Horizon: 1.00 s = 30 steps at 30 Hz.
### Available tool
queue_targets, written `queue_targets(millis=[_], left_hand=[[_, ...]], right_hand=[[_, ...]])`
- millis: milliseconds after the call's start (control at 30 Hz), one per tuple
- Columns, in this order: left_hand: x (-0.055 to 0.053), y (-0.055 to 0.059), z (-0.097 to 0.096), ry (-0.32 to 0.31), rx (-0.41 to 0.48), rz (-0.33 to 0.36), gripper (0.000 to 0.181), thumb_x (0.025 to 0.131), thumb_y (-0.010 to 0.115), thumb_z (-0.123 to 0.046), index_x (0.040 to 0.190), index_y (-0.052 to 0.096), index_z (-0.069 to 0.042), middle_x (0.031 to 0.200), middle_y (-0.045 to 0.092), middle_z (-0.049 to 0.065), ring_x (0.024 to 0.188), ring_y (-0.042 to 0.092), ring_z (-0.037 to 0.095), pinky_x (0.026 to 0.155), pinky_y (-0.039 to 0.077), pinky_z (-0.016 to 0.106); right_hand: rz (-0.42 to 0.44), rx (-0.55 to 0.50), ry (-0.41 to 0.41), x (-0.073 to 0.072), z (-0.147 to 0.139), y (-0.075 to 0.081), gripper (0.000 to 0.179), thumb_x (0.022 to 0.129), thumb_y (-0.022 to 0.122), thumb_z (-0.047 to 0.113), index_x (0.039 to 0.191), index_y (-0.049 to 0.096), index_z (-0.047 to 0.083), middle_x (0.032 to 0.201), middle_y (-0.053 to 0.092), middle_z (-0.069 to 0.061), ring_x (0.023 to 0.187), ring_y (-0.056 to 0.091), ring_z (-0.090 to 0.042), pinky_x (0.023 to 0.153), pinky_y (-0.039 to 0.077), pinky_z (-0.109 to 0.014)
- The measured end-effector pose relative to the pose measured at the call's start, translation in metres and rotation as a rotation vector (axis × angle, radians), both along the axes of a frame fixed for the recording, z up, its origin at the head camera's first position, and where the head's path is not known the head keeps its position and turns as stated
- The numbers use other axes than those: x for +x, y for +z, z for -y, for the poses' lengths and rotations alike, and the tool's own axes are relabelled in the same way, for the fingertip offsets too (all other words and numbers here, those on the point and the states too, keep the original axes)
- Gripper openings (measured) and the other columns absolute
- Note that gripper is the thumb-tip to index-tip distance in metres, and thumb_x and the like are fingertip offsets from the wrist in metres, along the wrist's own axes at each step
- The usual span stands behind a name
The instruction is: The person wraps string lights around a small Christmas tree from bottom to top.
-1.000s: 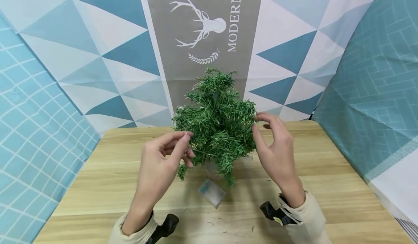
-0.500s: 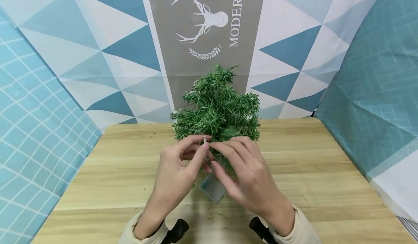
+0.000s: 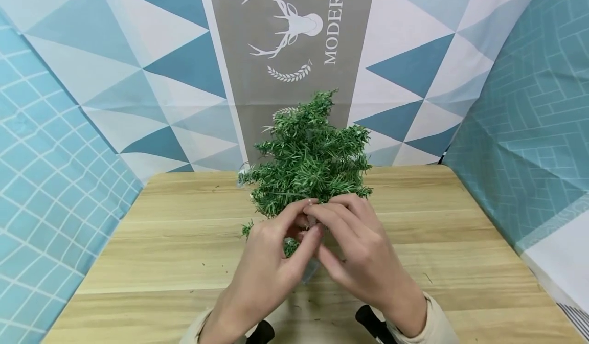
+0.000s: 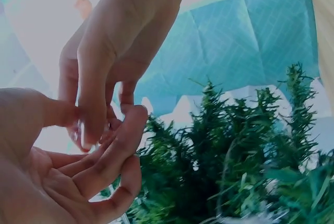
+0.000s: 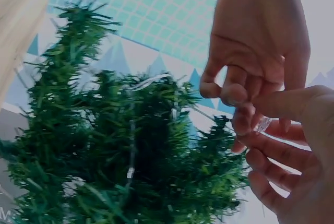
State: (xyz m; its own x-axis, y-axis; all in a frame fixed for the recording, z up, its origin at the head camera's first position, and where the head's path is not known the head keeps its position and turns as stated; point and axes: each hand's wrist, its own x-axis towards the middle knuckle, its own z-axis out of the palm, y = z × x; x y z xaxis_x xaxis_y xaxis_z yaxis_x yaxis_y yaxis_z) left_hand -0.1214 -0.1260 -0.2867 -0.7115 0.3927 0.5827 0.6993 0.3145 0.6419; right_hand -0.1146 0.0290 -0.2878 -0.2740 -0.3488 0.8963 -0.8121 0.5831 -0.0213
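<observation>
A small artificial fir tree (image 3: 310,162) stands in the middle of the table, its lower part behind my hands. My left hand (image 3: 264,259) pinches a piece of a clear-wired string of fairy lights (image 5: 262,125) between thumb and fingers. My right hand (image 3: 368,257) meets it there, thumb and fingertips pinching the same spot; both hands' fingers partly hide it. In the right wrist view a clear strand with small bulbs runs through the branches behind. A translucent flat piece (image 3: 310,271) shows just below the hands, mostly covered.
The wooden table (image 3: 152,262) has small dark bits scattered near its front. A clear loop (image 3: 243,173) of the strand sticks out at the tree's left side. Patterned cloths (image 3: 175,78) hang behind and at both sides.
My right hand has come from the tree's right side to meet the left. My left hand has moved rightward with the light strand, and both are now together before the tree.
</observation>
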Motion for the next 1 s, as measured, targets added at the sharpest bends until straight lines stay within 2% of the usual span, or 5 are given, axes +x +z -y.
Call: queue_targets(millis=[167, 267, 400, 567, 1000], left_hand=[[0.007, 0.012, 0.010, -0.005, -0.013, -0.049, 0.023, 0.089, 0.056, -0.030, 0.106, 0.059, -0.016, 0.083, 0.060, -0.017, 0.072, 0.056, -0.006, 0.063, 0.047, 0.014], [0.007, 0.019, 0.017, -0.014, 0.024, -0.168, 0.014, 0.088, 0.058, -0.019, 0.098, 0.063, -0.012, 0.084, 0.063, -0.011, 0.073, 0.057, -0.003, 0.067, 0.047, 0.015], [-0.003, 0.022, 0.026, 0.101, 0.057, -0.357, 0.010, 0.084, 0.058, -0.007, 0.091, 0.064, -0.005, 0.080, 0.064, -0.002, 0.072, 0.057, 0.005, 0.071, 0.045, 0.019], [-0.018, 0.020, 0.037, 0.238, -0.020, -0.417, 0.014, 0.082, 0.057, -0.008, 0.095, 0.064, -0.005, 0.087, 0.064, 0.001, 0.080, 0.057, 0.012, 0.071, 0.039, 0.028], [-0.020, 0.016, 0.052, 0.033, -0.311, -0.388, 0.023, 0.084, 0.059, -0.019, 0.104, 0.061, -0.010, 0.101, 0.061, -0.003, 0.098, 0.054, 0.012, 0.090, 0.038, 0.034]], right_hand=[[-0.025, -0.053, 0.092, 0.007, -0.003, 0.011, 0.018, 0.085, 0.054, 0.003, 0.100, 0.063, -0.003, 0.092, 0.064, -0.009, 0.081, 0.053, -0.021, 0.071, 0.045, -0.023], [-0.040, -0.096, 0.132, 0.008, -0.005, 0.015, 0.016, 0.085, 0.055, 0.000, 0.097, 0.064, -0.003, 0.087, 0.064, -0.008, 0.077, 0.053, -0.019, 0.066, 0.045, -0.020], [-0.062, -0.149, 0.178, 0.009, -0.006, 0.016, 0.015, 0.083, 0.058, -0.002, 0.095, 0.065, -0.005, 0.085, 0.065, -0.008, 0.076, 0.054, -0.020, 0.066, 0.046, -0.021], [-0.120, -0.243, 0.192, 0.006, -0.007, 0.014, 0.012, 0.080, 0.059, -0.003, 0.089, 0.065, -0.007, 0.080, 0.064, -0.012, 0.073, 0.054, -0.021, 0.063, 0.046, -0.022], [-0.122, -0.715, 0.283, 0.000, -0.014, 0.014, 0.011, 0.071, 0.053, -0.015, 0.080, 0.058, -0.020, 0.069, 0.057, -0.021, 0.065, 0.056, -0.025, 0.062, 0.048, -0.027]])
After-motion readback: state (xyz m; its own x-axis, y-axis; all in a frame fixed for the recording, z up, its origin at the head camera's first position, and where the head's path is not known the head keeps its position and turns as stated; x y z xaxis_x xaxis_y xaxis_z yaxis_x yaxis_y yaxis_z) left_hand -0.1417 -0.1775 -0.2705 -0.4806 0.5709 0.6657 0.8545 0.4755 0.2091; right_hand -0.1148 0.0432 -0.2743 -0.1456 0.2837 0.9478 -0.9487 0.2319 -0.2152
